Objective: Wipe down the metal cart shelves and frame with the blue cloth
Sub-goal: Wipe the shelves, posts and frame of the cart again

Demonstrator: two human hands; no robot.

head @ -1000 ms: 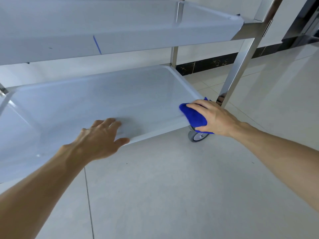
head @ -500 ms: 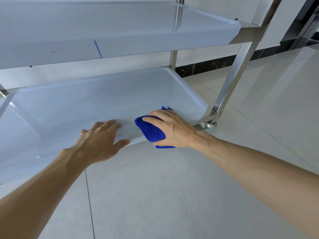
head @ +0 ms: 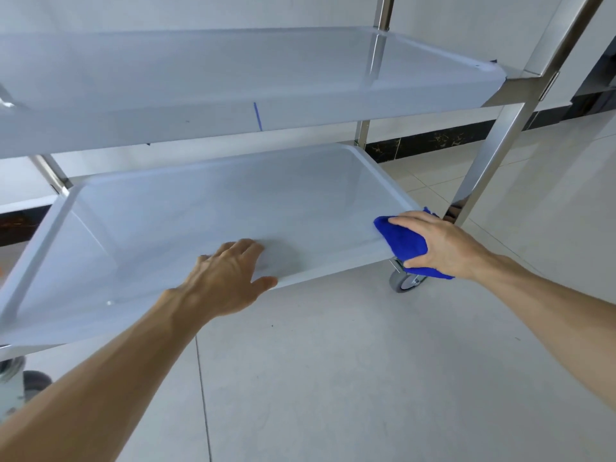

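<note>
Hands on lower shelf (head: pixel 200 221), blue cloth (head: pixel 401 240) half hidden

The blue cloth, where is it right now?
In the head view, the blue cloth is gripped by the right hand at the lower shelf's front right corner, above the caster wheel.

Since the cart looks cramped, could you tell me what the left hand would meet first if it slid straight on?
Probably nothing soon: the left hand points across the bare lower shelf toward its far rim.

pale tiled floor (head: pixel 333 378); white wall (head: pixel 233 11); dark marbled skirting (head: pixel 426 143).
</note>
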